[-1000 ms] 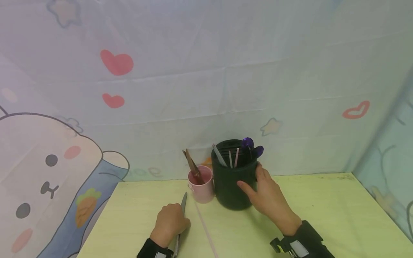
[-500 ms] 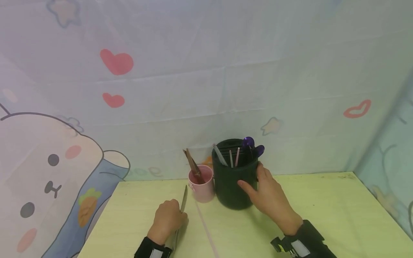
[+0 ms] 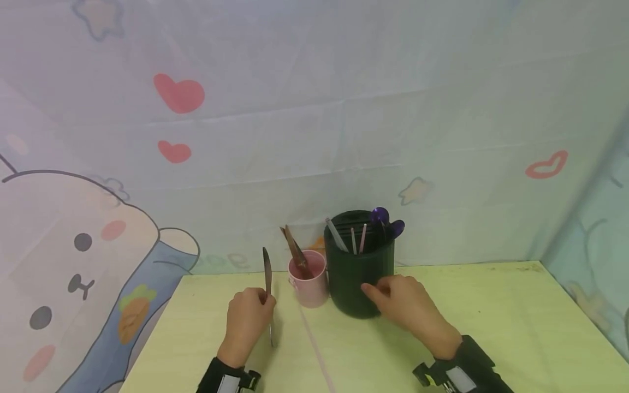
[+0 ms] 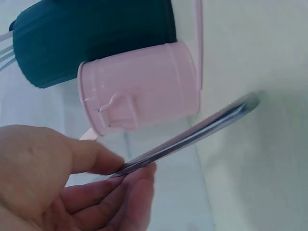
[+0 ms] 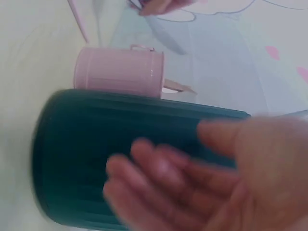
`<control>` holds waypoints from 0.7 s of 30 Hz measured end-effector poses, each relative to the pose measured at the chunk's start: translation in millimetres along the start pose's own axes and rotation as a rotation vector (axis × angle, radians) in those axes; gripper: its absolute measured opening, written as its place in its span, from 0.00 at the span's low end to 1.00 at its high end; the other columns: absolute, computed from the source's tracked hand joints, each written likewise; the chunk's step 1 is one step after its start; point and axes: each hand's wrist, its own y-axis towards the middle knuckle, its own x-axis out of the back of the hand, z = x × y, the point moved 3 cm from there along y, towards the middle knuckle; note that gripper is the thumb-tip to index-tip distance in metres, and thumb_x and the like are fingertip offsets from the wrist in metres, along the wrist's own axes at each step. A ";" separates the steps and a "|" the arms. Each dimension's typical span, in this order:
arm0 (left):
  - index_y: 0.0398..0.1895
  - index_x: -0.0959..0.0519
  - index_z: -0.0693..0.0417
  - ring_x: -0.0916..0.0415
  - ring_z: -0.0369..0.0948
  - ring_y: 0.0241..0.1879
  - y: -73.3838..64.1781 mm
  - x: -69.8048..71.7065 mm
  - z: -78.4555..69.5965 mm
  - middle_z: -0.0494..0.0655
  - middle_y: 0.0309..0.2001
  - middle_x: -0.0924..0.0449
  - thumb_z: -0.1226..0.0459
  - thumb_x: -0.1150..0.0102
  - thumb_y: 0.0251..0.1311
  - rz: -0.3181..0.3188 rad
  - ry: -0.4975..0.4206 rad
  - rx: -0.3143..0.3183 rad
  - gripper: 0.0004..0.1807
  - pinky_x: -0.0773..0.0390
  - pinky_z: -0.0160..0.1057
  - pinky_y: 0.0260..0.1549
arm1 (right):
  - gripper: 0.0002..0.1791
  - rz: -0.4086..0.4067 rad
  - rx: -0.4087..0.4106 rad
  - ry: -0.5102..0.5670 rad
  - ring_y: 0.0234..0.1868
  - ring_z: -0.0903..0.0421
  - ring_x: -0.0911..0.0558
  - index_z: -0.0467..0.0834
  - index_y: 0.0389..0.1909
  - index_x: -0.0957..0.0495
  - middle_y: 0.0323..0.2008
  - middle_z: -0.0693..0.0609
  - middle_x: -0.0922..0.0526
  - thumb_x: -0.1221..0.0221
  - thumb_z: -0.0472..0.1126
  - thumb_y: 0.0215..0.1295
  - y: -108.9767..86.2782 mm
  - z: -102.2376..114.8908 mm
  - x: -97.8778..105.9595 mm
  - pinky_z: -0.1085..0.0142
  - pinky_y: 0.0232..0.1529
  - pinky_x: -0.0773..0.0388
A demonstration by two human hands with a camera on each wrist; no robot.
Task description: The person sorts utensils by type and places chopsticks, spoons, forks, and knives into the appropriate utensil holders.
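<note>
My left hand (image 3: 249, 322) pinches a metal table knife (image 3: 267, 273) between thumb and fingers. The knife stands nearly upright, blade up, and its handle (image 4: 202, 132) points down toward the table in the left wrist view. Just right of it is a small pink bucket (image 3: 312, 292) with brown, flat-ended utensils (image 3: 296, 256) leaning out. A dark green ribbed holder (image 3: 361, 284) stands beside the bucket. It contains thin sticks (image 3: 362, 238) and purple spoons (image 3: 395, 228). My right hand (image 3: 410, 305) is in front of the holder's right side, fingers loosely bent and holding nothing.
A long thin pink stick (image 3: 314, 346) lies on the pale yellow table (image 3: 491, 327), running from the bucket toward the front edge. Behind the table hangs a printed cloth (image 3: 295, 109) with hearts and a cartoon animal. Another cloth side (image 3: 599, 245) closes off the right.
My left hand has raised the knife from lying low over the table to nearly upright. My right hand has let go of the green holder's side, its fingers drawing in.
</note>
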 end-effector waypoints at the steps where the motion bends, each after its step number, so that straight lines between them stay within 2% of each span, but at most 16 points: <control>1: 0.26 0.12 0.58 0.28 0.38 0.15 0.8 2.5 -1.4 0.44 0.17 0.19 0.64 0.36 0.64 -0.024 0.000 -0.008 0.11 0.27 0.40 0.16 | 0.21 0.020 0.049 0.023 0.25 0.58 0.21 0.49 0.25 0.15 0.22 0.58 0.17 0.39 0.58 0.73 -0.1 1.9 -3.4 0.58 0.30 0.23; 4: 0.30 0.10 0.59 0.27 0.37 0.16 2.5 9.4 -6.2 0.46 0.21 0.15 0.64 0.36 0.66 -0.084 -0.013 -0.029 0.10 0.27 0.40 0.16 | 0.17 0.080 0.185 0.085 0.34 0.58 0.14 0.46 0.39 0.11 0.32 0.57 0.10 0.38 0.55 0.73 -1.1 7.7 -15.9 0.56 0.39 0.17; 7: 0.32 0.09 0.56 0.23 0.36 0.17 3.6 15.5 -12.6 0.46 0.24 0.12 0.63 0.36 0.67 -0.127 -0.045 -0.038 0.10 0.26 0.40 0.16 | 0.22 0.138 0.247 0.132 0.42 0.55 0.10 0.40 0.53 0.13 0.40 0.53 0.07 0.39 0.54 0.75 -2.5 12.2 -30.9 0.54 0.46 0.14; 12: 0.36 0.08 0.54 0.18 0.38 0.22 7.0 25.8 -27.9 0.46 0.28 0.09 0.61 0.36 0.68 -0.200 -0.094 -0.072 0.10 0.23 0.41 0.18 | 0.34 0.228 0.216 0.264 0.41 0.51 0.09 0.30 0.71 0.27 0.54 0.39 0.10 0.43 0.53 0.78 -2.7 18.6 -52.9 0.53 0.47 0.14; 16: 0.38 0.07 0.55 0.17 0.41 0.24 11.2 34.4 -40.2 0.47 0.31 0.08 0.61 0.35 0.67 -0.273 -0.138 -0.100 0.10 0.21 0.43 0.21 | 0.35 0.236 0.217 0.357 0.41 0.46 0.09 0.29 0.75 0.33 0.64 0.32 0.17 0.44 0.50 0.79 -1.9 24.3 -69.5 0.53 0.47 0.14; 19: 0.38 0.07 0.55 0.17 0.42 0.24 15.4 40.1 -46.8 0.47 0.31 0.07 0.62 0.34 0.66 -0.342 -0.182 -0.098 0.09 0.22 0.43 0.21 | 0.34 0.204 0.220 0.419 0.50 0.41 0.10 0.29 0.75 0.34 0.68 0.28 0.22 0.44 0.47 0.79 -0.8 29.6 -82.0 0.48 0.55 0.15; 21: 0.39 0.07 0.55 0.17 0.42 0.23 18.4 41.7 -51.4 0.48 0.32 0.07 0.61 0.33 0.66 -0.376 -0.221 -0.092 0.10 0.23 0.42 0.20 | 0.34 0.182 0.213 0.441 0.58 0.37 0.14 0.28 0.76 0.36 0.70 0.26 0.26 0.43 0.45 0.78 0.2 33.8 -88.3 0.43 0.62 0.20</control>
